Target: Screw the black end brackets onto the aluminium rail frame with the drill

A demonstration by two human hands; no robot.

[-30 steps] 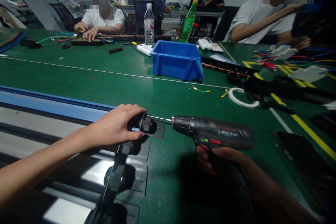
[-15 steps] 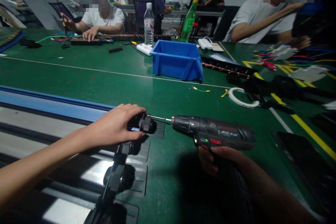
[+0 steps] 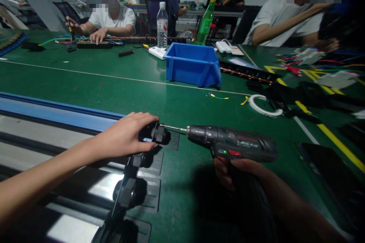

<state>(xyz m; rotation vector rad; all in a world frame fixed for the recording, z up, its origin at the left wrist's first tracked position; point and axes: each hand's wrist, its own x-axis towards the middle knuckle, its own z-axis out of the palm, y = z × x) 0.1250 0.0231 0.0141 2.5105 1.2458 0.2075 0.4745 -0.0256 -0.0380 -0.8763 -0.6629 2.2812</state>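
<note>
My left hand [image 3: 125, 134] is closed around the black end cap [image 3: 146, 133] of a blue-edged metal profile [image 3: 57, 113], thumb below and fingers over the top. A black cable gland [image 3: 162, 136] sticks out of that cap. My right hand [image 3: 253, 169] grips a black cordless drill [image 3: 236, 143] by its handle, which lies mostly in shadow. The drill points left, and its long thin bit [image 3: 173, 127] reaches the end cap just above the gland. Whether the tip sits in a screw is too small to tell.
More silver profiles with black glands [image 3: 131, 193] lie nearer me, beside slotted black tabs [image 3: 151, 195]. A blue bin [image 3: 191, 68], a water bottle [image 3: 162, 26] and a green bottle [image 3: 205, 22] stand across the table. A dark phone-like slab [image 3: 330, 182] lies right. Co-workers sit opposite.
The fingers of my right hand have shifted very slightly left at the drill's handle. My left hand, the end cap and the bit keep their places.
</note>
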